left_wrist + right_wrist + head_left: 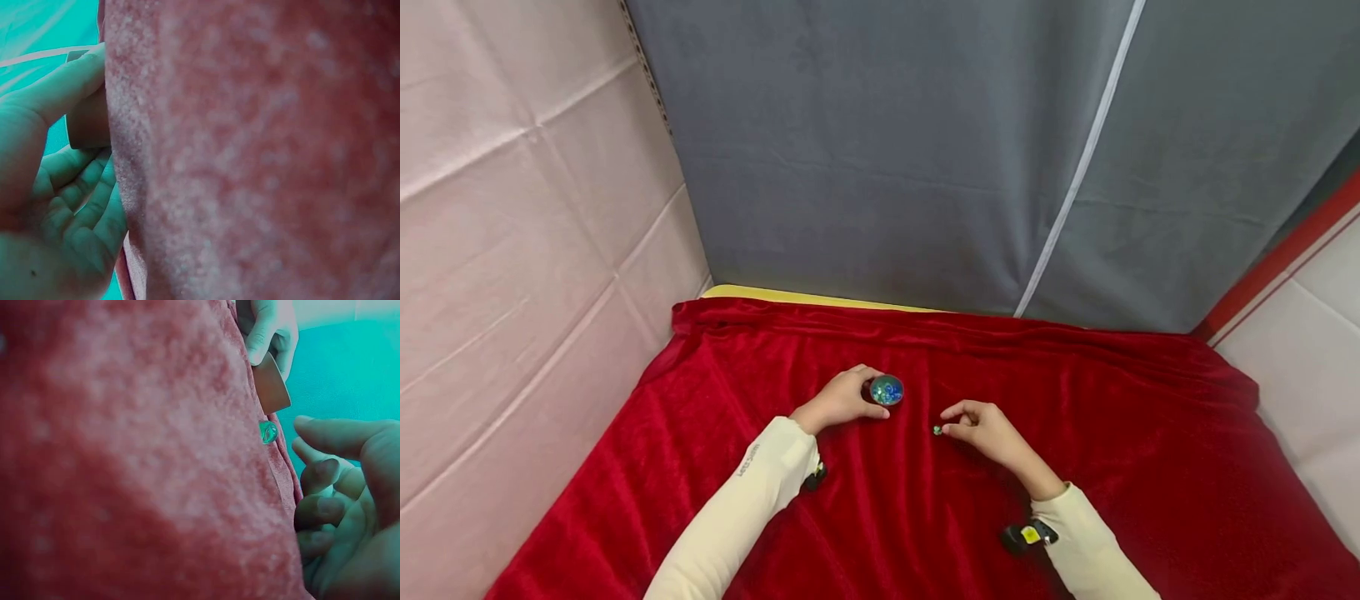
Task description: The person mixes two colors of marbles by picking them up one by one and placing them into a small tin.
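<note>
My left hand grips a small round cup from its left side, thumb along the near side and fingers behind it. Blue and green glassy marbles fill the cup's mouth. In the left wrist view the cup shows a smooth, plain wall between the thumb and fingers. To the right of the cup, a single green marble lies on the red cloth. My right hand is beside it, thumb and forefinger parted. A small gap separates the marble from the right fingertips in the right wrist view.
Rumpled red velvet cloth covers the table, with folds running across it. A yellow edge shows at the back. Grey curtain hangs behind, and a pale quilted wall stands on the left.
</note>
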Motion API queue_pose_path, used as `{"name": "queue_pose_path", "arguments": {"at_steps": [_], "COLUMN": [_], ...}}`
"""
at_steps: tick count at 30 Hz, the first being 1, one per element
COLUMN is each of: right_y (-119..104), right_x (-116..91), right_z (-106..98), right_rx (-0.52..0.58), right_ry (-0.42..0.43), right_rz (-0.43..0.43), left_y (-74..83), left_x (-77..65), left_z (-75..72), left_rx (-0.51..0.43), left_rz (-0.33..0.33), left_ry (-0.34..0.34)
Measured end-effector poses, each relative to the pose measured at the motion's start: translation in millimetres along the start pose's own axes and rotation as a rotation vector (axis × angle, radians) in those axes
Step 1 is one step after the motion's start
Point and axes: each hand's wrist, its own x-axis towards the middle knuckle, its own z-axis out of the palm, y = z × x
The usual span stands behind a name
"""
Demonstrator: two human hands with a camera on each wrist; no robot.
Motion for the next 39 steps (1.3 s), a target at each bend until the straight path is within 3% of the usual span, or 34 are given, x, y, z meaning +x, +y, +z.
{"name": "queue_pose_path", "arguments": {"at_steps": [13, 27, 34, 39], "right_y": [2, 2, -1, -3], "right_x": [-4, -2, -1, 0], "right_z": [4, 8, 10, 12], "right_rx": [-0.019, -0.147, -0.211, -0.23], "right_ry": [0.012, 0.032, 0.045, 0.048], "right_rz": [0.006, 0.042, 0.043, 0.053], "left_y": [-1.1, 2.4, 1.1, -1.0], "left_x": [0.6, 0.1, -2.6, -1.3], "left_z": [-0.7, -1.0, -1.4, 1.1], "left_rx": [0.013, -0.003, -0.002, -0.016], "left_rz": [0.011, 0.002, 0.051, 0.017], "left_ry": [-0.004, 0.0, 0.014, 0.004]}}
